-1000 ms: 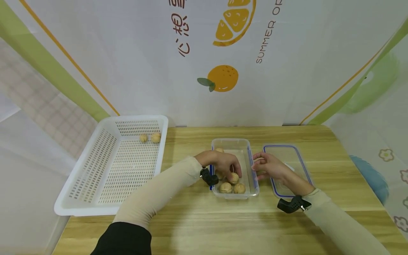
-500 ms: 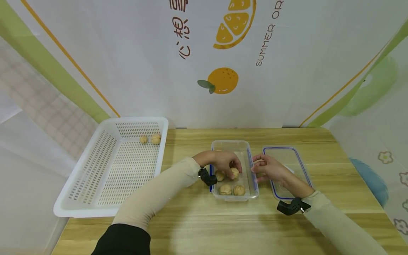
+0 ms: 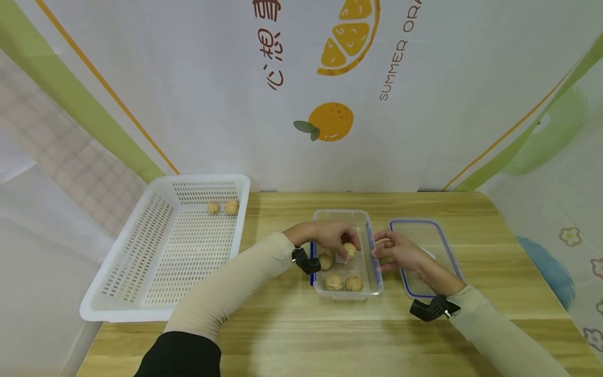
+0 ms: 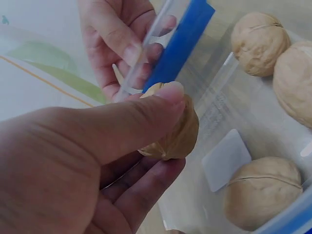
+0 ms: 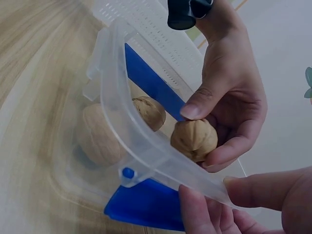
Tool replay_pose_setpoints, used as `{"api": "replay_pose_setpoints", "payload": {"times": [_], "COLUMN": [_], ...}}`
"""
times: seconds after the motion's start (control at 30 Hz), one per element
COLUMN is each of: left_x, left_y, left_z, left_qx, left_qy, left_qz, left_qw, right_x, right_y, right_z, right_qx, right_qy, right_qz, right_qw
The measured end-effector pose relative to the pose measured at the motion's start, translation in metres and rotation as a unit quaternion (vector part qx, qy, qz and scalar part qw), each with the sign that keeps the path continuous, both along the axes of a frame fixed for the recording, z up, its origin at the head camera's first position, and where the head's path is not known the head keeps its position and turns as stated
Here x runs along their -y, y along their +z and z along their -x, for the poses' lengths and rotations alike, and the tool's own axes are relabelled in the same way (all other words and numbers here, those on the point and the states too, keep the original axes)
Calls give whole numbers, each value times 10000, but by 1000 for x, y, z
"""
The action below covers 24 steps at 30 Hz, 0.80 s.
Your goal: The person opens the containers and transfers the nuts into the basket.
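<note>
Two walnuts (image 3: 222, 208): far end of the white basket (image 3: 141, 262), side by side, touching or nearly so.
Basket: left part of the wooden table (image 3: 292, 335), well apart from my hands.
My left hand (image 3: 330, 236): over the clear container (image 3: 330, 215), thumb and fingers pinching one walnut (image 3: 349, 250), lifted off the container floor. Left wrist view shows my thumb (image 4: 146, 114) pressed on top of this nut (image 4: 178, 134), fingers curled under it.
Container: middle of the table, lid off, blue clips on its sides.
Loose walnuts (image 3: 343, 283): two at the near end of the container, side by side; a third (image 3: 325, 261) just left of the held nut, near my wrist. A white label lies on the container floor between them.
My right hand (image 3: 395, 251): at the container's right wall, fingertips (image 5: 202, 212) pinching its rim (image 5: 146, 146), thumb on the outer side.
Lid (image 3: 424, 235): flat on the table just right of the container, blue seal round its edge, my right wrist lying over it.
Backdrop: white sheet with orange fruit print, far side.
</note>
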<state>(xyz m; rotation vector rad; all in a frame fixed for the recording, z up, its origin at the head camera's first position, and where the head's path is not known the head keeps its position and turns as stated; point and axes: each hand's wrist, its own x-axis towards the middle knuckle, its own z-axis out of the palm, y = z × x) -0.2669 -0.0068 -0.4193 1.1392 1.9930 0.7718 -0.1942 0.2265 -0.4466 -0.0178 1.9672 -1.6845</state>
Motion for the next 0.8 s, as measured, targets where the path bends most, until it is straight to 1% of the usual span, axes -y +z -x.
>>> {"api": "replay_pose_setpoints", "payload": {"times": [0.1, 0.23, 0.57, 0.8], "left_x": [2, 5, 11, 16], "left_y": [4, 11, 26, 35], "left_z": [1, 3, 10, 13], "left_qx": [-20, -58, -69, -231], "left_qy": [-43, -39, 181, 234], "left_qz": [-147, -226, -414, -472], "left_qw": [9999, 9997, 9990, 9983], "right_x": [0, 1, 0, -1], "right_y": [-1, -2, -2, -4], "right_z": [0, 0, 1, 4], "right_qx": [29, 72, 114, 93], "right_qy": [-13, -23, -7, -44], "right_qz": [14, 59, 147, 131], "right_qw": [10000, 10000, 9998, 9999]}}
